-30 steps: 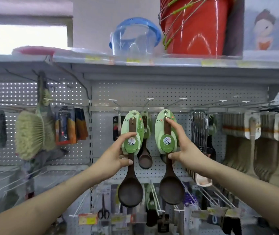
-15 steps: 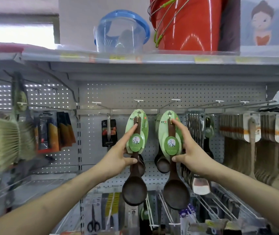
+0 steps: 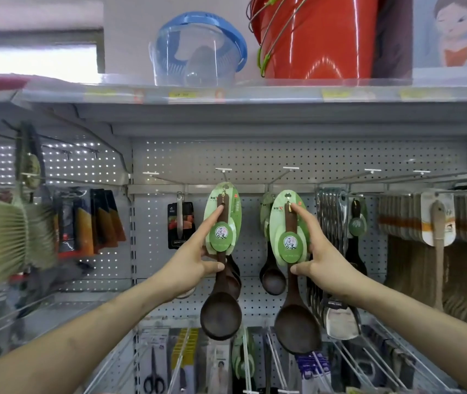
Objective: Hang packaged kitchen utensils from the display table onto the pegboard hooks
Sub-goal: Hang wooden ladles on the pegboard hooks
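Two dark wooden spoons on green oval cards are held up against the white pegboard [image 3: 283, 155]. My left hand [image 3: 189, 260] pinches the left spoon [image 3: 220, 311], forefinger up along its handle and thumb under its green card [image 3: 223, 220]. That card's top sits at a hook [image 3: 223, 170]. My right hand [image 3: 323, 260] pinches the right spoon [image 3: 297, 328] the same way, and its card [image 3: 287, 223] reaches just below another hook [image 3: 290, 169]. Whether either card's hole is on its hook I cannot tell. More such spoons hang behind both.
A packaged knife [image 3: 180, 223] hangs left of the spoons, metal utensils [image 3: 331, 220] and light wooden spatulas [image 3: 437, 237] to the right. Brushes [image 3: 7, 237] hang far left. A shelf above carries a blue bowl [image 3: 198, 49] and a red bucket [image 3: 317, 35]. Wire hooks and scissors [image 3: 154, 379] lie below.
The view has drawn closer and shifted right along the pegboard. Both hands have carried their spoons up and apart, with the card tops now near the hooks.
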`<control>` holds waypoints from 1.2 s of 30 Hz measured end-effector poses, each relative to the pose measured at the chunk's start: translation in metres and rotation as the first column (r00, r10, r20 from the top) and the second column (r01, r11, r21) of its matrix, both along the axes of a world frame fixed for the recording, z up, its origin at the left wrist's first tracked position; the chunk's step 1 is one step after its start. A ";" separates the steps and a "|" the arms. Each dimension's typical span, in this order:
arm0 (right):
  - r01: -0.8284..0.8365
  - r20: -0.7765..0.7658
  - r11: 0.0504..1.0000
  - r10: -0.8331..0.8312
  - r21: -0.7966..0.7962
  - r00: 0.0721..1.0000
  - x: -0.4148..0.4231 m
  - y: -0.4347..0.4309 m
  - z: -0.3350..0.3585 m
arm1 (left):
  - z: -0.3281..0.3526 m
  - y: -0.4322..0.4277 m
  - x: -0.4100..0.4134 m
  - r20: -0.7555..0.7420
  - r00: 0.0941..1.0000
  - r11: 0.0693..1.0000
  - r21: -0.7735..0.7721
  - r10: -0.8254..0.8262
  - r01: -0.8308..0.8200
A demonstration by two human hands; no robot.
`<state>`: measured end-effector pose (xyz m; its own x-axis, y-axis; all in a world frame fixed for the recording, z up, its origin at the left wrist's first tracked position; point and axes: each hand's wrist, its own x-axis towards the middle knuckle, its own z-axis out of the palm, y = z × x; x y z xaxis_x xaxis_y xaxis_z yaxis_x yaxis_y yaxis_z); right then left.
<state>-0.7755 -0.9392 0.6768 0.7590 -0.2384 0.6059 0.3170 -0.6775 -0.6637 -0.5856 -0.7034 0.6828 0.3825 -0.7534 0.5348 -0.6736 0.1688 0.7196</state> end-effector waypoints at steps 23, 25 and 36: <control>-0.063 -0.025 0.998 0.064 0.022 0.998 0.008 -0.016 -0.002 | -0.010 -0.012 0.023 -0.010 1.000 1.000 0.000 0.017 -0.017; -0.063 -0.020 0.997 0.064 0.033 0.998 0.009 -0.017 0.000 | -0.011 -0.014 0.025 -0.026 1.000 1.000 -0.003 0.016 -0.016; -0.005 -0.027 1.000 0.006 0.020 1.000 0.027 -0.028 0.002 | -0.012 -0.027 0.037 -0.017 1.000 1.000 -0.009 0.023 -0.023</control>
<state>-0.7481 -0.9672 0.6790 0.7763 -0.2463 0.5803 0.3024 -0.6621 -0.6856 -0.5485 -0.7305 0.6703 0.4085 -0.7395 0.5350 -0.6653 0.1600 0.7292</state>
